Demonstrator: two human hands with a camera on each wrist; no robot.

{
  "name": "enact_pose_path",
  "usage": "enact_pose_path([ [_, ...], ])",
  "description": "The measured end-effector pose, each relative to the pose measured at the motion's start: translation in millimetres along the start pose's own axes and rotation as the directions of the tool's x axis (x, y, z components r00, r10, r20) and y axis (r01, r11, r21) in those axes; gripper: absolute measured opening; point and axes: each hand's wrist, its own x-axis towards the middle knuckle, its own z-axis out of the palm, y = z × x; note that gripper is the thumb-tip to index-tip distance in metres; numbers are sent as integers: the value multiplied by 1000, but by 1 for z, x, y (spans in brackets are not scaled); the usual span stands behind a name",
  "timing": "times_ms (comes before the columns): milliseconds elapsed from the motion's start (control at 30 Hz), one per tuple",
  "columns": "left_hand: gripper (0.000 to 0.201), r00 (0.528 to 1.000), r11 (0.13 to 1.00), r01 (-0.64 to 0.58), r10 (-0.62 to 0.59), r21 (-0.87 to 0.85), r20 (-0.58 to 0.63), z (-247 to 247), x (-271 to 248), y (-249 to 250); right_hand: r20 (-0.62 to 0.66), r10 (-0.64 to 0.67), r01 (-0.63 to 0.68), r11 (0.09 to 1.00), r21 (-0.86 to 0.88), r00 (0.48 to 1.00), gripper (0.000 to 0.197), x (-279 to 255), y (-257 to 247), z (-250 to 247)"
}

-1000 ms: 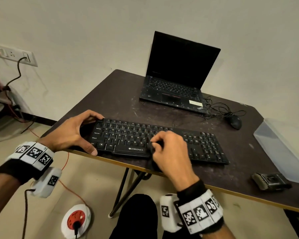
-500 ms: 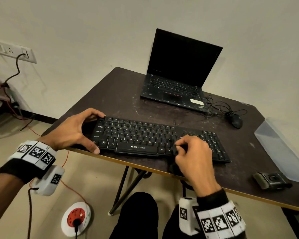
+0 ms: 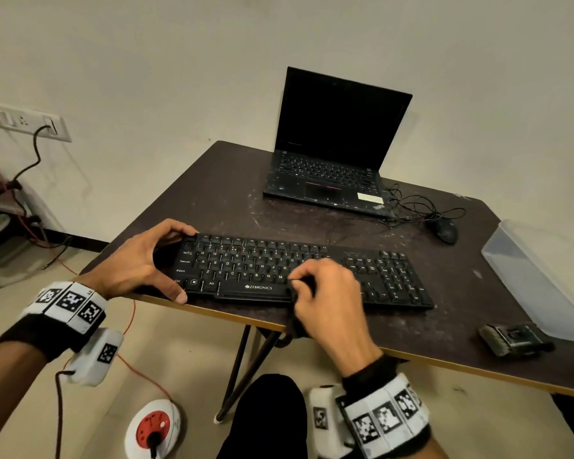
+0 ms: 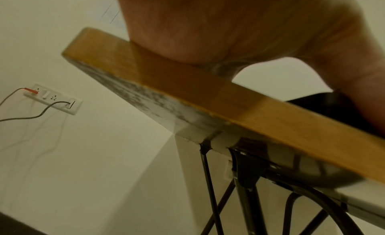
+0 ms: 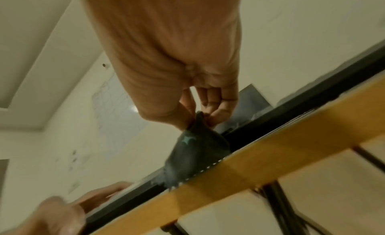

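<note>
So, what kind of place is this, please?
Probably a plain office or work room: a table carries an open laptop, a mouse and a black keyboard, and a socket panel sits on the wall.

Black keyboard (image 3: 312, 270), dark cloth (image 5: 195, 149), brown table (image 3: 232, 180).

The head view looks down on the table (image 3: 212, 193); both wrist views peer up closely at its front edge.

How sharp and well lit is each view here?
Head view: even light, keyboard crisp, right hand slightly smeared. Left wrist view: dim, yellowish, left hand soft up close. Right wrist view: motion blur over the cloth.
</note>
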Motion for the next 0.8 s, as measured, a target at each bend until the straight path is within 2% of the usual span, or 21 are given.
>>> enact_pose_path([
  [67, 116, 1000, 1000, -4, 4, -17, 6, 0, 1, 1, 108, -93, 92, 996, 18, 990, 11, -4, -18, 22],
  [100, 115, 1000, 1000, -6, 6, -18, 9, 0, 1, 0, 123, -103, 103, 995, 7, 987, 10, -4, -19, 23],
  [200, 115, 1000, 1000, -7, 7, -17, 8, 0, 1, 0, 33, 45, -43, 996, -73, 998, 12, 2, 6, -5],
  [300, 114, 1000, 1000, -9, 9, -17, 5, 0, 1, -1, -115, 196, -210, 970, -125, 974, 14, 4, 34, -32],
  [367, 115, 1000, 1000, -8, 8, -22, 4, 1, 2, 0, -118, 159, -173, 977, -122, 980, 14, 8, 29, -25],
  [500, 118, 1000, 999, -2, 2, -42, 4, -1, 1, -1, 37, 23, -22, 999, -29, 999, 14, 6, -1, 11],
  [567, 117, 1000, 999, -6, 6, -42, 4, 0, 1, 0, 16, 73, -73, 997, -4, 997, 15, 8, 10, 0],
  [700, 117, 1000, 999, -4, 4, -48, 10, 0, 2, -2, -120, 234, -245, 965, -92, 965, 16, 13, 45, -33],
  [733, 118, 1000, 999, -1, 1, -44, 9, 1, 2, -2, -128, 225, -238, 966, -98, 966, 14, 13, 44, -32],
  [800, 118, 1000, 999, -1, 1, -37, 8, 1, 2, -1, -72, 128, -134, 987, -92, 989, 14, 13, 29, -18],
])
